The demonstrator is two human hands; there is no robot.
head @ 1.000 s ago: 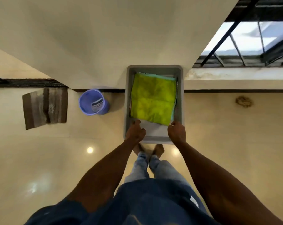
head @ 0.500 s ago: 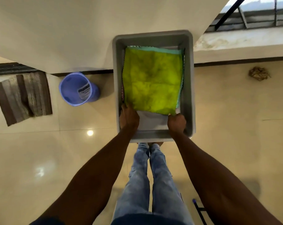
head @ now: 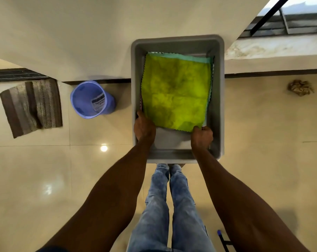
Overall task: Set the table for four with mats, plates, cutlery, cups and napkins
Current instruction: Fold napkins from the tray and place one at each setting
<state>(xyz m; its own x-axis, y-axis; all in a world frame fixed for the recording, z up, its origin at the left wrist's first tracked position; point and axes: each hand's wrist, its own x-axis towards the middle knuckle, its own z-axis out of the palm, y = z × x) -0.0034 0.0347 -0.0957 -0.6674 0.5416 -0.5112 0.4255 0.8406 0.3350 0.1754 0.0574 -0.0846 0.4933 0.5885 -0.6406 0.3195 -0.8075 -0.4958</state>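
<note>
Denim legs stand at six o'clock. Above them, the left hand (head: 144, 127) and right hand (head: 201, 136) each grip a near corner of the yellow-green cloth (head: 176, 93) inside the grey bin (head: 218, 99) at twelve o'clock. No table shows; setting seems barely begun.

A white label (head: 99, 103) sits inside the blue bucket (head: 92, 99), off to the left of the left-hand fingers (head: 140, 114); its dark header and printed lines are too blurred to read.
</note>
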